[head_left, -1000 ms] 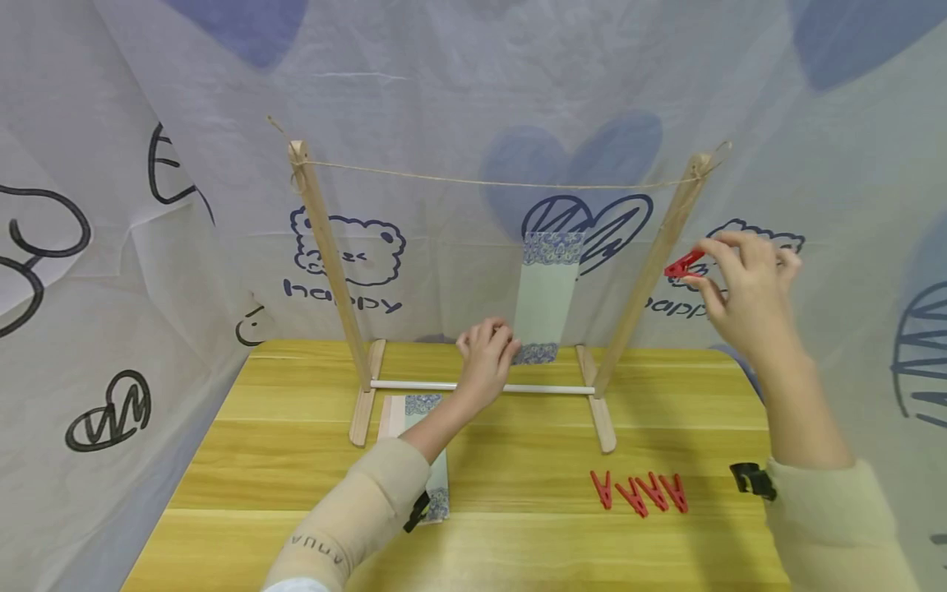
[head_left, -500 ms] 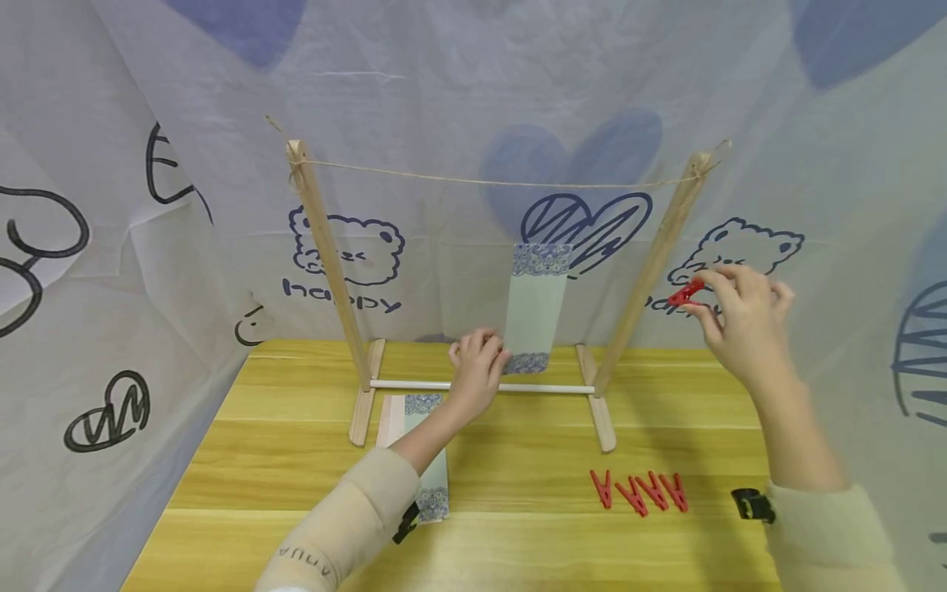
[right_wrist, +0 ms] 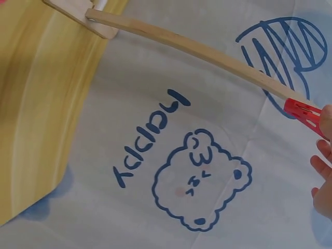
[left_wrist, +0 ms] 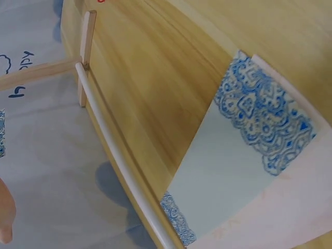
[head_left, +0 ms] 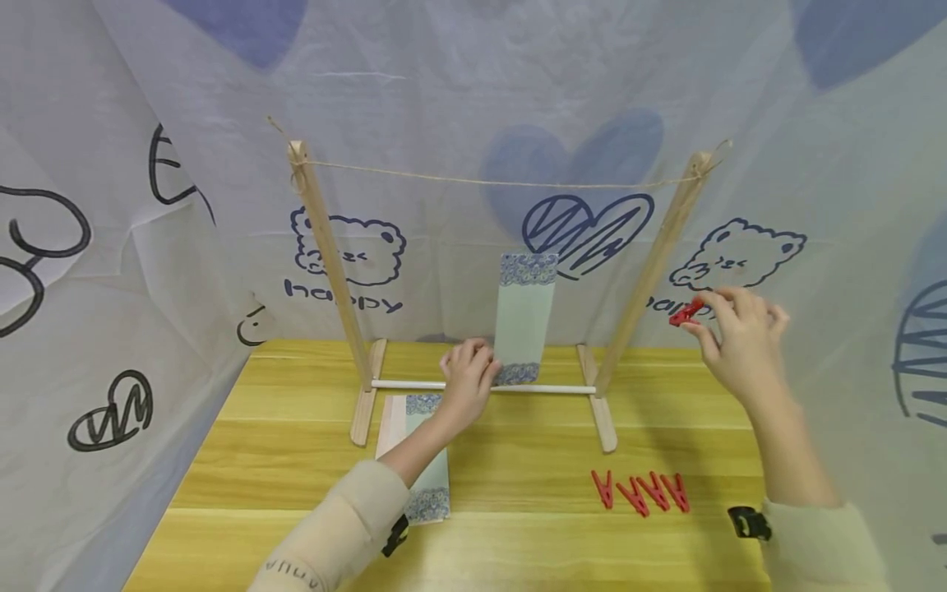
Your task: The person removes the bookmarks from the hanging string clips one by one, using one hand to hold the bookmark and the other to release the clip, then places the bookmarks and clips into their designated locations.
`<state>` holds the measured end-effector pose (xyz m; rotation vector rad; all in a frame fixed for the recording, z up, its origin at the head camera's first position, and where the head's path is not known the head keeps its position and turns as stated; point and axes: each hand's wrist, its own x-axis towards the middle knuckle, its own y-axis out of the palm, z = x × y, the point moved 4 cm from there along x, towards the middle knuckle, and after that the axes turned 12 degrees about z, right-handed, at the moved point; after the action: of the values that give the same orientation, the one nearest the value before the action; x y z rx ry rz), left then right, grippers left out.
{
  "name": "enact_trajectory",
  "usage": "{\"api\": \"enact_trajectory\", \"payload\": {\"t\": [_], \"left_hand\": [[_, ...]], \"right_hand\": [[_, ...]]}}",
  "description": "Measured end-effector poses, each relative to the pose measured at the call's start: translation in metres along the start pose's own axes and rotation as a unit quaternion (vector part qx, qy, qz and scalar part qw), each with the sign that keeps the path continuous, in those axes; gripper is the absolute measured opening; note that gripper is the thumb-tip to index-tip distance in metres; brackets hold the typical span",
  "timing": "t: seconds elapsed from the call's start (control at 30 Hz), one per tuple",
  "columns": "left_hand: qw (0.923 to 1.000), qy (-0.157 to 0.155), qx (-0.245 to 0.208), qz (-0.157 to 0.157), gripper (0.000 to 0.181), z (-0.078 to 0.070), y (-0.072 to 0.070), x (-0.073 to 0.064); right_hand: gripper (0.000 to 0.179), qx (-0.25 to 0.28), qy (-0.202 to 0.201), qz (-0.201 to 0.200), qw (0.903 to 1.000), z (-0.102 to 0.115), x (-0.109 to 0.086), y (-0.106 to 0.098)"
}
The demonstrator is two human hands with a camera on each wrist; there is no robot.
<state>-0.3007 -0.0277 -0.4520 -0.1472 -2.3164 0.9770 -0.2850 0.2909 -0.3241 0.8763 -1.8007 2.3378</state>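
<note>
My left hand pinches the lower left edge of a pale green paper strip with blue patterned bands at both ends. The strip stands upright in the air, below the string and apart from it. In the left wrist view just a patterned corner of this strip shows, beside part of the hand. To the right of the wooden frame, my right hand pinches a red clothespin between thumb and fingertips. The same clothespin is partly cut off in the right wrist view.
The string spans two wooden posts joined low down by a white rod. More patterned strips, pale green and pinkish, lie in a stack on the wooden table. Several red clothespins lie at the table's right.
My left hand and the held strip have moved down and to the left, away from the string. The right hand has lowered with its clothespin.
</note>
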Motion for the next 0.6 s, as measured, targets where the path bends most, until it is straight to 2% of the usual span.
{"api": "enact_trajectory", "payload": {"t": [0.2, 0.6], "left_hand": [[0.9997, -0.019, -0.007, 0.013, 0.013, 0.002, 0.0, -0.01], [0.9988, -0.045, -0.017, 0.01, 0.012, 0.016, -0.002, -0.026]], "right_hand": [[0.039, 0.01, -0.001, -0.007, 0.9999, -0.003, -0.009, 0.007], [0.038, 0.022, 0.023, 0.006, 0.9995, -0.008, -0.023, 0.018]]}}
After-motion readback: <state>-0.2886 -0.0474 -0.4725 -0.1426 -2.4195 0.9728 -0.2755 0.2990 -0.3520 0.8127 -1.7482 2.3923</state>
